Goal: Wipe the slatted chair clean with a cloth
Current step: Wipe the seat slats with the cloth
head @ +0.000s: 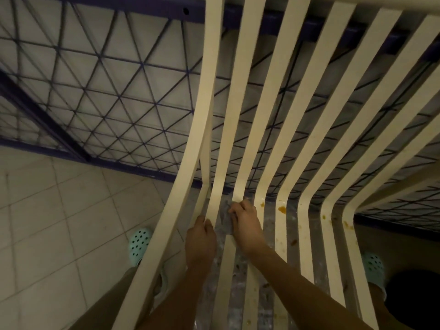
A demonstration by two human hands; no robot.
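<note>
While the left hand (pixel 201 236) grips a slat (pixel 213 203) to steady the chair (pixel 205 110), the right hand (pixel 245 225) is closed on the cloth (pixel 224 219) and presses it on the next slat, at the bend where the back meets the seat. Both hands are close together, at about 6 o'clock in the view. The cloth is grey and crumpled. It lies at 9 o'clock from the right hand, partly under its fingers.

I judge that the wiping step is in progress, on the left part of the chair only. Much work remains: brown stains (pixel 282 209) lie on the slats at 3 o'clock from the right hand, near the same bend, and smaller spots go further to the right.

The next move calls for carrying the cloth to the right, slat by slat, with firm pressure on each stain. The left hand should then shift along to hold the chair. The narrow gaps between the slats may catch the cloth.
</note>
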